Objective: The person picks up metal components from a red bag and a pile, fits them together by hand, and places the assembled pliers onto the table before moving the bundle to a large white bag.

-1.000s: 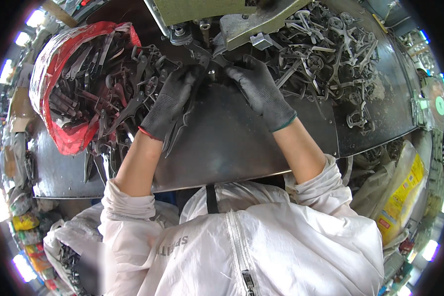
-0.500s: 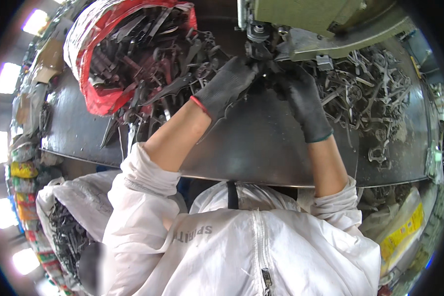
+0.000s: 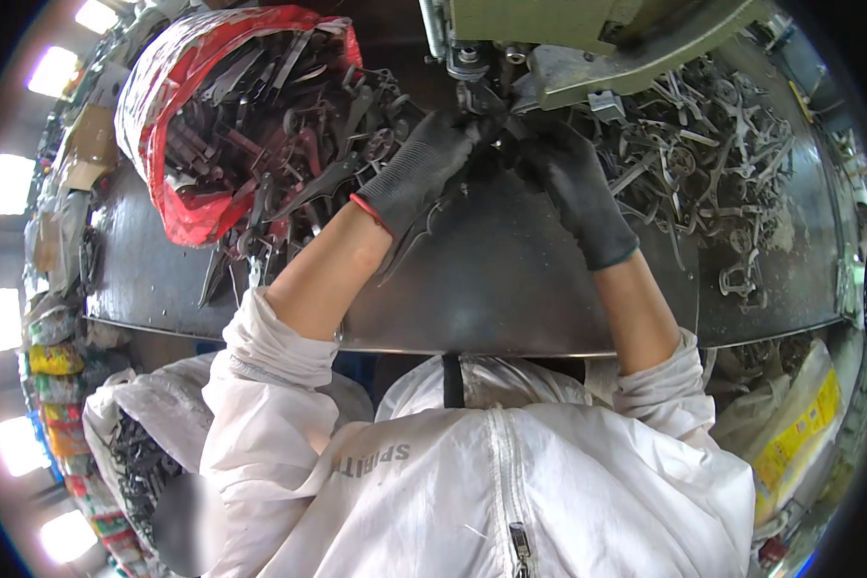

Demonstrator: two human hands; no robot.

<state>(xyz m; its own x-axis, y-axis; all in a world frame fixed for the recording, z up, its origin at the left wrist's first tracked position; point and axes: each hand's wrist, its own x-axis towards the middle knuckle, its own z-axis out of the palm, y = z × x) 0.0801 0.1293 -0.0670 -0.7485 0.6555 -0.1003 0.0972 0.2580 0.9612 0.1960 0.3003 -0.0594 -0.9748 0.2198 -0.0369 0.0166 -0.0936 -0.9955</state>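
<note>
**Both gloved hands meet under the machine head**

Up at twelve o'clock, the left hand (image 3: pixel 419 178) and the right hand (image 3: pixel 568 183), both in dark knit gloves, come together beneath the green machine head (image 3: pixel 588 39). The fingertips of both close in on a small dark metal part (image 3: pixel 496 125) at the machine's lower tip; the part is mostly hidden by the gloves, so its shape is hard to make out, and which hand actually pinches it cannot be told. The left hand's fingers are curled, and a long pointed metal blank (image 3: pixel 419 231) seems to hang under its palm toward seven o'clock.

The hands work over a dark steel table (image 3: pixel 511 289). At ten o'clock a red plastic bag (image 3: pixel 193 202) spills dark blanks onto the table. At two to three o'clock lies a heap of grey assembled pieces (image 3: pixel 703 183), tangled and partly cut off by the rim. The machine's upper body runs out of the picture.
</note>
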